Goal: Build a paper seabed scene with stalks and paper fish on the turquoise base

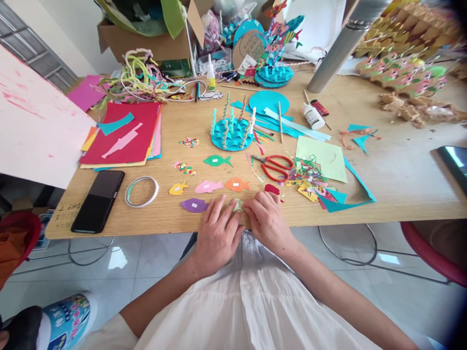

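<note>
A light green paper fish [238,205] lies at the table's front edge, partly covered by my fingers. My left hand [221,232] rests flat on the table, its outstretched fingertips on the fish. Curled in a pinch, my right hand [269,219] has its fingertips at the fish's right end; they hide that end. Around my hands lie a purple paper fish [194,205], a pink fish [208,186], an orange fish [237,184], a yellow fish [178,188] and a green fish [217,160], each bearing a small white patch. A dark red paper piece [272,189] lies just beyond my right hand.
Red-handled scissors [277,166] lie beside paper scraps [308,175]. Behind the fish stands a blue base with twisted stems [232,132]. A tape roll [142,191] and black phone [98,201] are left; a white bottle [314,116] lies right, near a metal pole [339,53].
</note>
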{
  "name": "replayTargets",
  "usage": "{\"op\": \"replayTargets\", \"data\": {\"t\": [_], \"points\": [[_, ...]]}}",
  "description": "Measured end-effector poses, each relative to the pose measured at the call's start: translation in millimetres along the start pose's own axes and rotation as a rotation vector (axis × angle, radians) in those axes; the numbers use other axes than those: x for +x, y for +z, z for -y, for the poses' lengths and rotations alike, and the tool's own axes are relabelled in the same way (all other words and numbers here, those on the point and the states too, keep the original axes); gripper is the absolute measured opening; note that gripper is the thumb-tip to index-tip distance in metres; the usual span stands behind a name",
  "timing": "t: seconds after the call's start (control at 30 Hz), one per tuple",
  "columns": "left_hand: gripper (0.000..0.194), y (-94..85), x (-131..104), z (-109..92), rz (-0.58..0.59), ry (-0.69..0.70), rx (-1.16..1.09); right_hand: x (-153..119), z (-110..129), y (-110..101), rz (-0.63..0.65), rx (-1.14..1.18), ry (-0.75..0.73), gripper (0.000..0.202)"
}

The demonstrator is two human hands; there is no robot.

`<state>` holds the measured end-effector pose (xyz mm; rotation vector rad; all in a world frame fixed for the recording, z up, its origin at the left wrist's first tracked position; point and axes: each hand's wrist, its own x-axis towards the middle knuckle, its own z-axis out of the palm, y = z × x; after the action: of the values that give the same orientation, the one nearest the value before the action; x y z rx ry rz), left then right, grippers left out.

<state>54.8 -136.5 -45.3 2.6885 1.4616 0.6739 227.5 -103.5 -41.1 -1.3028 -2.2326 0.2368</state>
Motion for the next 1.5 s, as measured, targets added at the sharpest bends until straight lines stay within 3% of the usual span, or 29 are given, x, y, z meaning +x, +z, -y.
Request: {"op": "replayTargets", "data": {"t": [1.5], "points": [[0.028, -2.0, 0.6, -2.1, -0.020, -0.051, -0.043, 4.2, 2.0, 0.7, -0.076, -0.054, 0.070, 0.015]]}}
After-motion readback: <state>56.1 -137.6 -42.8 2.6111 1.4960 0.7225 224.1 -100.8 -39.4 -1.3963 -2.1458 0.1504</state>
